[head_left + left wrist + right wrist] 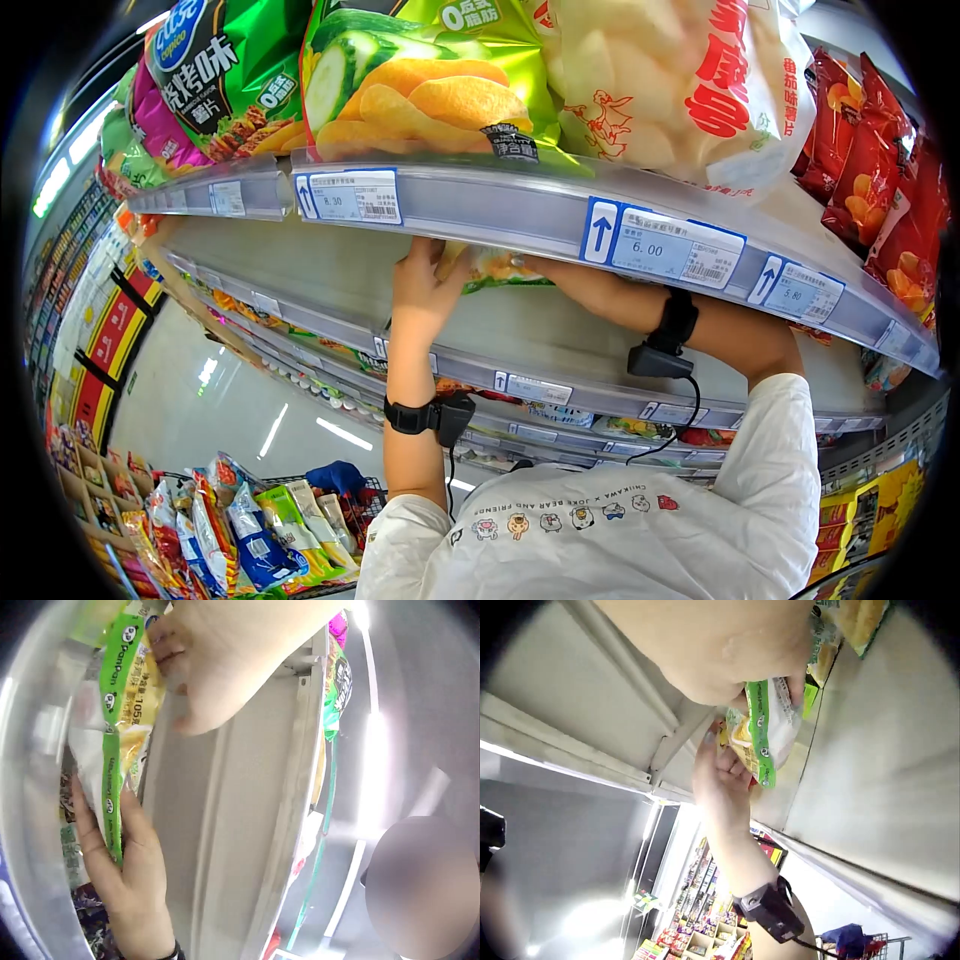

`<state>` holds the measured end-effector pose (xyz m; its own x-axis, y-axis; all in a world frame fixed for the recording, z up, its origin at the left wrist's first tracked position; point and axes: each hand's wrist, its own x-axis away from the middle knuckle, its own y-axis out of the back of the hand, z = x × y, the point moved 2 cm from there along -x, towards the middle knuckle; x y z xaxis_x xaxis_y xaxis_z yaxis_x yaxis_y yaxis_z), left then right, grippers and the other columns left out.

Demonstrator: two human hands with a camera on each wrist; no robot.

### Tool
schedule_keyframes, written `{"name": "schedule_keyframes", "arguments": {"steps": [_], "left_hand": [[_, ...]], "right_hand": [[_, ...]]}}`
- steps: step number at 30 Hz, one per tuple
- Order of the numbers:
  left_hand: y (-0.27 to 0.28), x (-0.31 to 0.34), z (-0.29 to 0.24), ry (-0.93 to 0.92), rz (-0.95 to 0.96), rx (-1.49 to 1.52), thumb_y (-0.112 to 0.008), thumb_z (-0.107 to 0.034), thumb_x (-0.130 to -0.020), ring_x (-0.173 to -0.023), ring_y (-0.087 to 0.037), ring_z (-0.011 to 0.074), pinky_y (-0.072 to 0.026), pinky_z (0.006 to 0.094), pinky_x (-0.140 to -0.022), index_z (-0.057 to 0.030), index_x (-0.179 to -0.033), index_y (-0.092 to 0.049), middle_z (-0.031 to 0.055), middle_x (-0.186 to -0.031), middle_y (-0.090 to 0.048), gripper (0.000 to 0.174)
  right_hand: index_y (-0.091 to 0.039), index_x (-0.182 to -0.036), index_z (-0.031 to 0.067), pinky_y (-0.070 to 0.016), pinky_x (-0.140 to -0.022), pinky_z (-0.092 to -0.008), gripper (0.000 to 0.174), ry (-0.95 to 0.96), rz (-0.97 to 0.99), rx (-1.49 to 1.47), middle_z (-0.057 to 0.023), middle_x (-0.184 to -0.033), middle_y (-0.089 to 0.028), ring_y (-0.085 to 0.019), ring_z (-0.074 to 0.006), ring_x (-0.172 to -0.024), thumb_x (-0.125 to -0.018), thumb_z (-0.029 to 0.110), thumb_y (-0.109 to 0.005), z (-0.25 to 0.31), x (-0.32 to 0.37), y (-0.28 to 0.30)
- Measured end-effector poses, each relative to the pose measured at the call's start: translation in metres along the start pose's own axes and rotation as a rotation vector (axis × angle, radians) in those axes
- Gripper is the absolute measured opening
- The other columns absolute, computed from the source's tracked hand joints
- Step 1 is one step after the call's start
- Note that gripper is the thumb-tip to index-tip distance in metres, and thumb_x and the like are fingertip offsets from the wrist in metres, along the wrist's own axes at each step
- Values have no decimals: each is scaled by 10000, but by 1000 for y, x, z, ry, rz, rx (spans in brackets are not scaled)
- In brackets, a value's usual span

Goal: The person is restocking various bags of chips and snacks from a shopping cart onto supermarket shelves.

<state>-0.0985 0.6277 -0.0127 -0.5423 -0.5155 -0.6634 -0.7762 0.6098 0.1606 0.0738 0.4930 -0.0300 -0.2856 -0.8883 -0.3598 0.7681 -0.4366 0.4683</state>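
Both hands reach onto a lower shelf, under the lip of the one above. Between them is a PanPan snack bag (111,705) with a green band, white base and yellow front. My right hand (135,881) grips one end, thumb and fingers on opposite sides. At the other end my left hand (724,780) holds the bag with bent fingers and thumb. In the head view, the left hand (430,290) shows below the shelf edge. The lip hides the right hand's fingers there, and only a strip of the bag (508,268) shows.
Large chip bags (420,90) and a white puffed-snack bag (670,90) stand on the shelf above, over a price-tag rail (450,210). Red bags (860,170) stand at right. More stocked shelves run below. A cart with several snack bags (255,530) stands lower left.
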Motion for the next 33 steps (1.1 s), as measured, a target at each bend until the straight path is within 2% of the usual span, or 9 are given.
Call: {"name": "schedule_keyframes", "arguments": {"steps": [6,9,12,15,18,21,24,28,33], "left_hand": [[-7,-6,-3,-56,56,-259,-630,-61,-777,-767,-596,157,-468,288,-734,27,-977,-577,138,-896,-648,225],[-16,-16,3,-178,43,-163,-652,-167,-750,-808,-613,387,-486,396,-713,-4,-1000,-591,191,-881,-644,304],[-25,-21,5,-158,61,-196,-653,-154,-728,-845,-595,388,-470,394,-766,-11,-978,-610,181,-902,-642,292],[-32,-28,29,-187,123,-253,-641,-241,-747,-1004,-535,392,-418,471,-842,-29,-1060,-584,189,-1064,-600,383],[-44,-30,46,93,331,-535,-598,-356,-774,-1219,-377,418,-331,567,-940,-63,-1265,-452,221,-1325,-419,590],[-48,-19,45,235,494,-948,-553,-415,-780,-1280,-310,399,-284,437,-1038,-60,-1351,-355,198,-1405,-328,701],[-48,-22,73,223,502,-787,-525,-452,-782,-1313,-210,447,-247,495,-1057,-89,-1417,-223,211,-1465,-183,791],[-43,-20,52,293,567,-776,-549,-462,-792,-1351,-144,441,-189,607,-1040,-90,-1429,-188,276,-1456,-150,821],[-35,-5,15,155,425,-1040,-551,-495,-796,-1326,-186,451,-196,610,-1029,-52,-1398,-255,272,-1423,-229,804]], "right_hand": [[-556,-1133,19,-437,-864,-275,322,-5,-24,11,-101,-1103,-584,-558,-182,-965,-884,222,-562,-3,6,1],[-563,-1124,21,-440,-859,-275,312,-2,-30,5,-100,-1095,-588,-560,-179,-959,-888,224,-552,-3,6,6],[-570,-1115,23,-443,-853,-275,302,2,-42,3,-98,-1087,-592,-561,-175,-952,-893,226,-542,-8,7,8],[-577,-1106,25,-446,-848,-276,295,11,-60,7,-97,-1080,-596,-563,-172,-946,-898,228,-532,-16,2,7],[-584,-1098,27,-449,-842,-276,288,35,-72,5,-95,-1072,-599,-565,-169,-940,-903,230,-521,-26,-5,2],[-592,-1087,30,-451,-838,-280,284,-9,-52,53,-94,-1058,-603,-566,-172,-931,-898,232,-527,-8,0,-3],[-595,-1085,31,-448,-842,-284,281,-54,-18,116,-93,-1055,-603,-563,-175,-933,-887,223,-542,17,-5,-5],[-584,-1104,26,-432,-867,-286,288,-74,-23,108,-91,-1092,-591,-545,-171,-969,-866,186,-567,22,-2,0],[-570,-1128,18,-412,-898,-288,314,-106,-97,70,-88,-1137,-577,-523,-167,-1015,-840,140,-599,35,18,12]]}}
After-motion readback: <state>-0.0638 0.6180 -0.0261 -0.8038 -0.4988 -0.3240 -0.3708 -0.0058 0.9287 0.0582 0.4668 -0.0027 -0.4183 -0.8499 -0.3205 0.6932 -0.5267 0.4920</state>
